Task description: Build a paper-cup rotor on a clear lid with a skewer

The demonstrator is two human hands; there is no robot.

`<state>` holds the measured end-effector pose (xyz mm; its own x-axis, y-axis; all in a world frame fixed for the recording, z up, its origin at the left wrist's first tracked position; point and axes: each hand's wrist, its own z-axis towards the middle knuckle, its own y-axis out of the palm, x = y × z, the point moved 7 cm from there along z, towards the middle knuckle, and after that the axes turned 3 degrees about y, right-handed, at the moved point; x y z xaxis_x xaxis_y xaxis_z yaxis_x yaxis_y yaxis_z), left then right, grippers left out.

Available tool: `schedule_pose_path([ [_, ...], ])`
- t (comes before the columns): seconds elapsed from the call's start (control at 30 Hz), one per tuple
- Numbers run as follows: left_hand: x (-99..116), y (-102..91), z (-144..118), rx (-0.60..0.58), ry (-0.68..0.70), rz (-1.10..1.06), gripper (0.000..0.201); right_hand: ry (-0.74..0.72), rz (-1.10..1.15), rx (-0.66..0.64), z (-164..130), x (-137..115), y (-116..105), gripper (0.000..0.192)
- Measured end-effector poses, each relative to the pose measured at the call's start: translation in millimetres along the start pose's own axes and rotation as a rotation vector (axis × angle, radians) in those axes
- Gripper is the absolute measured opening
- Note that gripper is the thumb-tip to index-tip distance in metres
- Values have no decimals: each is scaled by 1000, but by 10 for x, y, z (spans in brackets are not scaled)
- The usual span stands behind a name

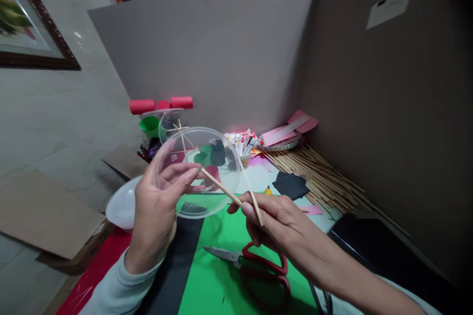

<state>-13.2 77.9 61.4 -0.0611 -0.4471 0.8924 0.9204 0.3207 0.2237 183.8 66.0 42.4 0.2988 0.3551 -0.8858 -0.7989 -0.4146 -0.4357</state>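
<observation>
A clear plastic lid (pixel 207 177) is held up above the table (pixel 258 170) by the left hand (pixel 158 206), thumb and fingers closed on its near-left rim, the disc tilted toward the camera. Thin wooden skewers (pixel 236 184) are pinched in the right hand (pixel 273 221), fingers together around their lower ends — one stick's tip is met by the left fingertips at the lid's face, another is angled up across the lid. Seen through the plastic are green, black and red paper scraps, blurred. Below the hands, red-handled scissors (pixel 258 266) lie on a green paper sheet (pixel 218 275), beside a black sheet (pixel 181 266) and a red one (pixel 92 275). A white bowl (pixel 121 206) sits just left of the left wrist. Further back, a clear container (pixel 162 128) with a green funnel-shaped piece is topped by red paper rolls (pixel 142 106) — and a bundle of bamboo sticks (pixel 321 177) is spread along the right wall, near a black paper scrap (pixel 290 185).
</observation>
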Motion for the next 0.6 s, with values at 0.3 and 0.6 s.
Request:
schedule_pose_path([
  [0.3,-258,220,-88,-316,-244,37,27,20,13,87,124,119,34,48],
  [0.6,-186,304,-219,-415,-162,57,20,-41,108,392,-107,5,-60,37],
])
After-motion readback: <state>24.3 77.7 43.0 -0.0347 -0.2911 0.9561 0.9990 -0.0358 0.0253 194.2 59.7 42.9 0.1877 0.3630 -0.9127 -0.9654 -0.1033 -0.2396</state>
